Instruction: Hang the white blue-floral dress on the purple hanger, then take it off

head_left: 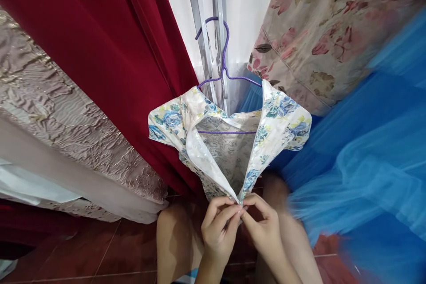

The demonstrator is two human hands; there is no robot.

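Observation:
A short-sleeved dress (279, 111), white with blue and yellow flowers, hangs on a purple hanger (225, 60) in front of me. Its front or back opening is parted in a V, showing the pale inner side and the hanger's lower bar. At the bottom of the V, my left hand (220, 226) pinches one edge of the dress between thumb and fingers. Close beside it, my right hand (261, 219) pinches the other edge. The fingertips nearly touch; any zip pull or fastener between them is too small to make out.
Dark red cloth (133, 75) and textured pinkish fabric (66, 93) hang at left. Flowered fabric (309, 31) and blue tulle (366, 155) hang at right. Pale metal rails (216, 9) rise behind the hanger. My knees (175, 235) are above the red tiled floor (109, 253).

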